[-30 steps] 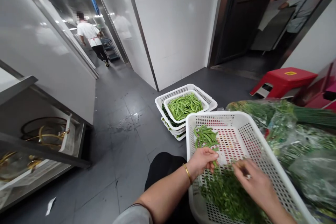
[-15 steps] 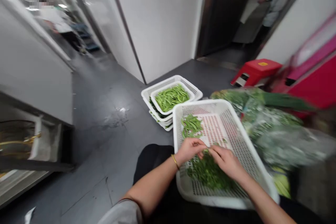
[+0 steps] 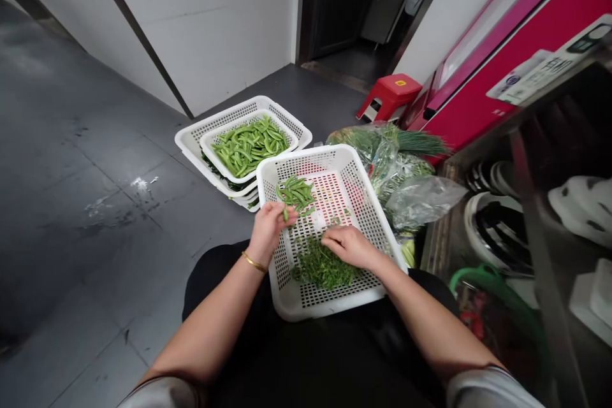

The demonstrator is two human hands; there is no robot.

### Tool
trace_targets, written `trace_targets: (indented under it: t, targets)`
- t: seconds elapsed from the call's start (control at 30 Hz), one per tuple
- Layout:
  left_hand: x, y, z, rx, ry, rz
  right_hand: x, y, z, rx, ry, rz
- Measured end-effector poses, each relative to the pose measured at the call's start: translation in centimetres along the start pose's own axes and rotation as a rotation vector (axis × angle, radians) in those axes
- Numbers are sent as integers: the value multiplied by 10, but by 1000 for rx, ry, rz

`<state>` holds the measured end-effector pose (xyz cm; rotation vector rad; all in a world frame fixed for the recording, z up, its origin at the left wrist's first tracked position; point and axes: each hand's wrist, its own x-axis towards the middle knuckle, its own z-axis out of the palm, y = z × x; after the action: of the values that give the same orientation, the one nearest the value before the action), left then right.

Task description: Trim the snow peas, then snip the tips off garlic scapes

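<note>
A white perforated plastic basket (image 3: pixel 310 313) rests across my lap. My left hand (image 3: pixel 268 233) is over its left rim, the fingers closed on a green pea pod (image 3: pixel 285 213). Just beyond lies a small pile of similar pods (image 3: pixel 296 191) in the far left of the basket. At the near side is a heap of fine green stems and leafy bits (image 3: pixel 322 268). My right hand (image 3: pixel 351 245) is at the top edge of this heap with its fingers curled together; what they hold, if anything, is hidden.
Stacked white baskets (image 3: pixel 191 139), the top one full of green pods (image 3: pixel 251 146), stand ahead on the floor. Bagged greens (image 3: pixel 406 188) lie right of my basket. Beyond are a red stool (image 3: pixel 392 94), a pink-red cabinet (image 3: pixel 502 44) and a shelf with pans (image 3: pixel 497 229).
My hands, together over the basket before, have moved apart: the left toward the pod pile with a pod, the right to the leafy heap. The view has swung to the right.
</note>
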<state>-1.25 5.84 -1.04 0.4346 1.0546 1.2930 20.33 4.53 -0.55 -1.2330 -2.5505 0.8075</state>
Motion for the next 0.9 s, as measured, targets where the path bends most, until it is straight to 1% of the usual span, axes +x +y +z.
trace_targets:
  t: [0.03,0.07,0.1,0.13,0.17,0.2,0.23,0.3,0.33,0.4,0.43,0.5,0.6,0.63,0.73,0.77,0.83,0.9]
  targets:
    - [5,5,-2,-52,5,2,4,6,-5,8,-125,27]
    - [9,9,-3,-100,-10,-8,12,13,-8,0,-209,92]
    - [12,10,-4,-144,-37,-27,24,19,-9,-25,-237,185]
    - [13,10,-3,-177,-66,-51,39,26,-7,-57,-216,285]
    - [14,9,-2,-184,-88,-78,56,32,-3,-95,-131,398]
    - [15,6,0,-165,-102,-103,74,38,2,-126,-63,470]
    - [15,3,1,-126,-105,-125,92,43,9,-142,-22,518]
    - [15,-3,3,-31,-106,-161,122,53,22,-145,14,580]
    - [15,-6,3,7,-108,-175,132,57,27,-137,21,592]
    - [16,-10,2,53,-124,-198,139,63,32,-110,36,585]
    - [16,-11,1,76,-134,-212,135,64,32,-95,45,569]
    - [17,-14,0,122,-153,-246,118,60,28,-67,67,519]
    - [16,-20,1,213,-175,-284,74,38,20,-34,97,412]
    - [15,-23,2,248,-189,-290,58,29,19,-30,106,354]
    - [10,-28,6,329,-249,-309,19,3,21,-98,118,101]
    - [8,-29,7,334,-265,-316,11,-3,21,-136,113,27]
    - [3,-28,7,339,-309,-331,0,-14,20,-183,81,-77]
    - [-2,-26,7,353,-412,-365,-4,-21,16,-147,41,-169]
